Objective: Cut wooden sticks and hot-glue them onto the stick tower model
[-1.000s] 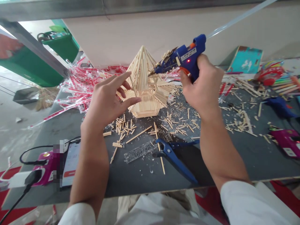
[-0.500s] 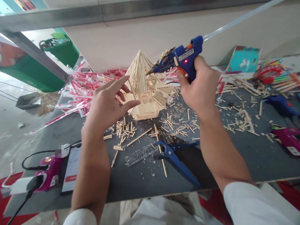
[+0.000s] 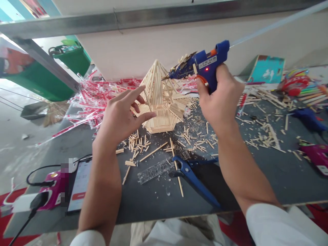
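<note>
Left hand (image 3: 121,112) pinches a stick (image 3: 148,99); right hand (image 3: 223,94) grips the glue gun (image 3: 209,68), nozzle (image 3: 165,78) now higher by the upper-centre roof (image 3: 154,82), suggesting gluing advances.

There are two hands (image 3: 120,112) (image 3: 222,97), one stick model (image 3: 156,95), one phone (image 3: 80,184).

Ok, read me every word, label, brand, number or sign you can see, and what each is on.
"HOT MELT GLUE GUN": white label on the blue glue gun.
Phone screen: characters too blurred to read.
Clear ruler: markings too small to read.
Teal board: white mark, no legible lettering.
No brand can be made out.
</note>
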The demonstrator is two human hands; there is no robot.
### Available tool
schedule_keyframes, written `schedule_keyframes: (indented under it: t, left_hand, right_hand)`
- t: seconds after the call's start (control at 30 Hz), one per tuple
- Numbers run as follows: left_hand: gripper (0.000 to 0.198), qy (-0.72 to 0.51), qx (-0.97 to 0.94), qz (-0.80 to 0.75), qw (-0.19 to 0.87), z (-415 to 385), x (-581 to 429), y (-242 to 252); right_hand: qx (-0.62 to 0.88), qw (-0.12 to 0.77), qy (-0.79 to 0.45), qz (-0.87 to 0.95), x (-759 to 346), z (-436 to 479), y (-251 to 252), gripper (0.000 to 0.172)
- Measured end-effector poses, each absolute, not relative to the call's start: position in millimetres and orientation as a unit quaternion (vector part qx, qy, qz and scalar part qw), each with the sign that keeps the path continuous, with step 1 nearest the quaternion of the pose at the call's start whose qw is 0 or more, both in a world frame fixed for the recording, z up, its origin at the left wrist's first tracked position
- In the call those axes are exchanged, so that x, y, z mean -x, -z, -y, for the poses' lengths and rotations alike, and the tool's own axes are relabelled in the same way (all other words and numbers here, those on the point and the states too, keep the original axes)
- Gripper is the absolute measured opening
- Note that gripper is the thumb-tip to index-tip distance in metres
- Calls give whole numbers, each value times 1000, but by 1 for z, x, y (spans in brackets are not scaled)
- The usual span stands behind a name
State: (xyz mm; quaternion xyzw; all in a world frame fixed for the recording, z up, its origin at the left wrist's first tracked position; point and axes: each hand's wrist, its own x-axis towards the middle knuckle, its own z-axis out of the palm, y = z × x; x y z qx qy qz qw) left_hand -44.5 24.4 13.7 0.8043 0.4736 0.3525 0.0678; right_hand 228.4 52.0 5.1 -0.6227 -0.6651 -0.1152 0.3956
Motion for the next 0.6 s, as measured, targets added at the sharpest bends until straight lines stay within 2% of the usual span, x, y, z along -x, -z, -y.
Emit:
schedule_keyframes:
  t: [0.27,0.4,0.5,0.6]
  left_hand:
    - [72,-364,-785,-493,89,-20,42,-18]
    - [71,-407,-751,-480,199,-19,39,-16]
    - [47,-425,-711,-473,299,-21,37,-14]
    - [25,-430,-689,-488,319,-23,36,-13]
  right_hand:
    - [627,409,104,654,-226,-52,-4,30]
    - [632,416,88,648,-227,-55,0,35]
    - [636,425,99,637,-231,-59,-1,38]
    - [637,435,92,630,-244,-64,-3,35]
